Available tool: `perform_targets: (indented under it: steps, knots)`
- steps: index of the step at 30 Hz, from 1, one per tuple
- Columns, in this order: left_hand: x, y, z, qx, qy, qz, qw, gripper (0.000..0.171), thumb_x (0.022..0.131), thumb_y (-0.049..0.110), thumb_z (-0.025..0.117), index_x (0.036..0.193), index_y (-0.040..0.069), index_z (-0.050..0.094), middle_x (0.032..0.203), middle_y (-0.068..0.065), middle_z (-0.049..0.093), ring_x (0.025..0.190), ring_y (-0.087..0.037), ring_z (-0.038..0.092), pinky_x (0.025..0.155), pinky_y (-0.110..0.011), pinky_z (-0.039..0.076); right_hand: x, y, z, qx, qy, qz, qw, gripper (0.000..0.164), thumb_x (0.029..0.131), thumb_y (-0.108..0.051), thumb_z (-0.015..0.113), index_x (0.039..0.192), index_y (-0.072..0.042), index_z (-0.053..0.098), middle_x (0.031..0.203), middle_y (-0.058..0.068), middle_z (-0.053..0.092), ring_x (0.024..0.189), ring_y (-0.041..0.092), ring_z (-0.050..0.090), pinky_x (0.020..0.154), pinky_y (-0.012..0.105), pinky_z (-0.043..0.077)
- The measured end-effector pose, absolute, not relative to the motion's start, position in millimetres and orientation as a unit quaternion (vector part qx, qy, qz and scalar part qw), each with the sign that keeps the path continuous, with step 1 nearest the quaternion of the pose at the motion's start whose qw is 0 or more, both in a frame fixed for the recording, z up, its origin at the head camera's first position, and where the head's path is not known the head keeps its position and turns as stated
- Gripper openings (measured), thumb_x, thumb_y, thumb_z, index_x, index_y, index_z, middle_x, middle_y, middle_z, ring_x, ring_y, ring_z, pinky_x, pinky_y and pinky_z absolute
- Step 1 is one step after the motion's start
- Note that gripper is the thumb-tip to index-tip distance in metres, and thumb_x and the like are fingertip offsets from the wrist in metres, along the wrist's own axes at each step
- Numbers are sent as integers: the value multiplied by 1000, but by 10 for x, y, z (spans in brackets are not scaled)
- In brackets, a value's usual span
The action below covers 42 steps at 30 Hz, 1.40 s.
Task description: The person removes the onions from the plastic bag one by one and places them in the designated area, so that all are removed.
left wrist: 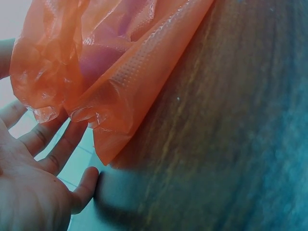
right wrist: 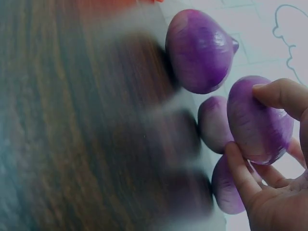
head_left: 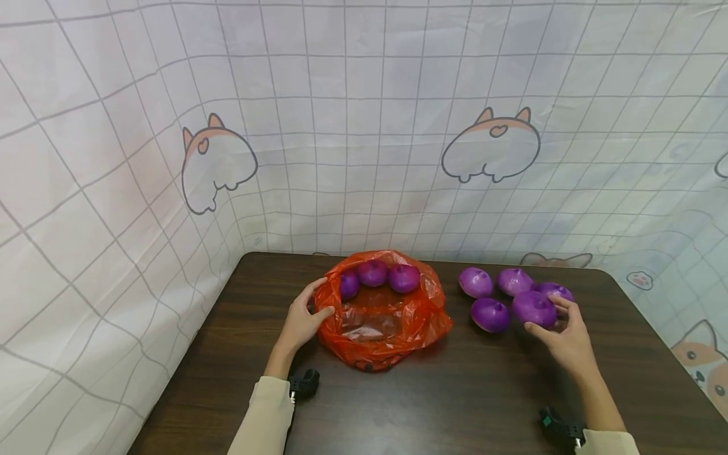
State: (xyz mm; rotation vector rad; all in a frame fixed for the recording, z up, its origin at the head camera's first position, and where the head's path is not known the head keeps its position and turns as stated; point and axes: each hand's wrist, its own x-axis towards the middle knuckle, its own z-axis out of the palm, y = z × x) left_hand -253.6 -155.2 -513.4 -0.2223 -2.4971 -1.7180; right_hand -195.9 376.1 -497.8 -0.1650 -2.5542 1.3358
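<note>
A crinkled red plastic bag lies with its mouth spread, and several purple onions sit toward its far side. My left hand holds the bag's left edge between thumb and fingers. In the left wrist view, the fingers reach behind the red film, which hides their tips. On the right, my right hand grips a purple onion between thumb and fingertips. That onion appears close up in the right wrist view, in front of others.
Several more purple onions stand around the held one, among them an onion at the near left and an onion farther back. The dark wooden table ends at a patterned cloth behind.
</note>
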Motion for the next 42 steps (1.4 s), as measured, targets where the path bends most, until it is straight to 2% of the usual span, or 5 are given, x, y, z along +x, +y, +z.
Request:
perform_targets:
  steps: [5, 13, 29, 36, 42]
  knots:
    - [-2538, -1555, -5137, -76, -820, -564, 53, 64, 91, 15, 75, 149, 29, 51, 128, -13, 64, 110, -30, 62, 94, -48, 56, -2011, 3794, -5032, -63, -887, 446, 104, 87, 89, -28, 81, 155, -5, 30, 147, 34, 39, 93, -2, 48, 69, 19, 47]
    - [-2531, -1554, -5140, -80, -820, -565, 55, 64, 91, 15, 75, 149, 28, 50, 129, -13, 63, 113, -30, 62, 97, -50, 55, -2065, 3796, -5088, -63, -897, 430, 85, 86, 89, -28, 80, 154, -3, 30, 147, 36, 40, 101, 23, 52, 69, 23, 45]
    - [-2541, -1541, -5159, -85, -824, -556, 60, 66, 90, 14, 76, 149, 28, 50, 131, -11, 65, 119, -28, 61, 102, -49, 48, -2121, 3830, -5118, -50, -901, 428, 52, 88, 90, -31, 79, 155, -1, 27, 148, 37, 38, 119, 46, 52, 75, 21, 43]
    - [-2544, -1548, -5173, -81, -824, -557, 61, 66, 90, 14, 76, 149, 29, 51, 129, -11, 65, 117, -29, 61, 101, -49, 49, -2135, 3829, -5116, -46, -897, 438, 45, 90, 92, -33, 78, 157, -1, 24, 149, 37, 38, 121, 47, 52, 73, 16, 43]
    - [-2556, -1552, -5182, -81, -823, -559, 59, 65, 91, 15, 76, 149, 30, 51, 131, -11, 65, 118, -29, 61, 102, -51, 49, -2138, 3850, -5129, -48, -895, 441, 34, 92, 94, -33, 75, 158, 1, 20, 150, 39, 35, 125, 49, 48, 76, 19, 44]
